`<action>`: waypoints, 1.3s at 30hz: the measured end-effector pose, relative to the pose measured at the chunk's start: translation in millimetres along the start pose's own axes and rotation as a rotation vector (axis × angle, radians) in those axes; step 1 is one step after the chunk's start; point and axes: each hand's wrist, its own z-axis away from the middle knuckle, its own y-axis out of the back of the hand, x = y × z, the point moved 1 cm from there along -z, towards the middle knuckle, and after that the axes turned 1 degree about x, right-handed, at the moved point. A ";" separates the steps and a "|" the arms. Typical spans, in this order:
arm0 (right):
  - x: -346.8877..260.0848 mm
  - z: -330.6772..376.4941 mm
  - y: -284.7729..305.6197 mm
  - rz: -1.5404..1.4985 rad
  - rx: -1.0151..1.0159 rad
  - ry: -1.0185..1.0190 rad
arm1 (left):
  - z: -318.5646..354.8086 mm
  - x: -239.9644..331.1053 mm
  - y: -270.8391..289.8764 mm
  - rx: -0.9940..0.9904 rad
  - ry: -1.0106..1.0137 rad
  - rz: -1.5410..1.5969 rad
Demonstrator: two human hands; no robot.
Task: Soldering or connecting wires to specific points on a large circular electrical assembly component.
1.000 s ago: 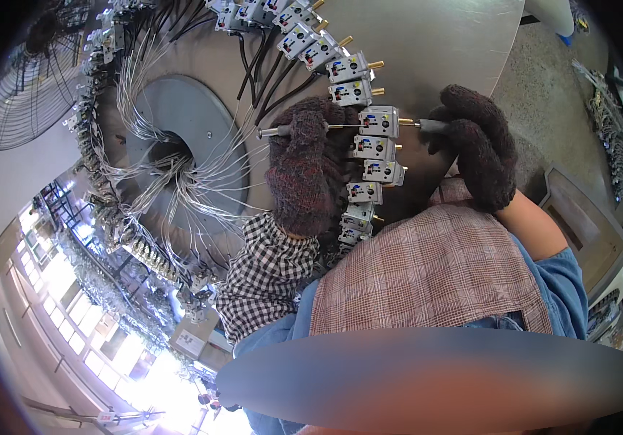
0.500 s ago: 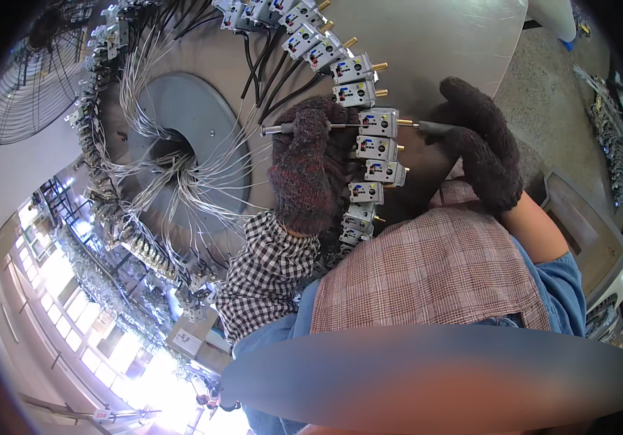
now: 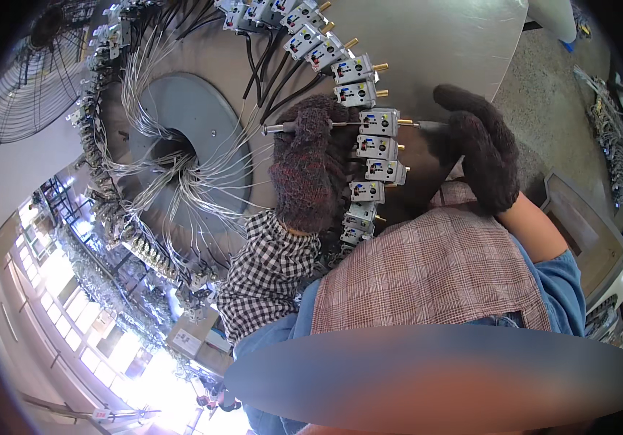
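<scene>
My left hand (image 3: 304,167), in a dark knitted glove, is closed round a thin metal rod with a thick grey end (image 3: 279,129). The rod's slim part runs right to a boxy grey metal unit with a brass stem (image 3: 379,123). My right hand (image 3: 482,148), gloved alike, is wrapped round a grey tool with a narrow shaft (image 3: 432,126). That shaft lines up with the brass stem and its thin tip appears to meet it. Most of the tool is hidden by the glove. Similar units, such as one just below (image 3: 377,148), form a curved row.
Grey wires (image 3: 181,174) spread from the hole of a round grey disc (image 3: 217,109) on the metal table (image 3: 434,43). Black leads (image 3: 282,83) hang from the upper units. A wire-guard fan (image 3: 32,87) stands at left, a chair (image 3: 587,232) at right.
The fingers of my right hand have drawn closer together and the hand has turned slightly round the tool. My left hand and the rod have barely moved.
</scene>
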 end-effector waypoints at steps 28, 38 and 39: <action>-9.2 4.6 7.9 0.072 -0.018 0.122 | -5.7 -2.5 1.3 0.068 -0.007 0.027; -3.7 7.3 3.5 -0.008 -0.022 0.191 | 0.0 3.2 -0.8 0.010 -0.006 0.032; -8.5 5.7 2.8 -0.008 -0.025 0.192 | 0.5 4.1 0.2 0.018 -0.003 0.025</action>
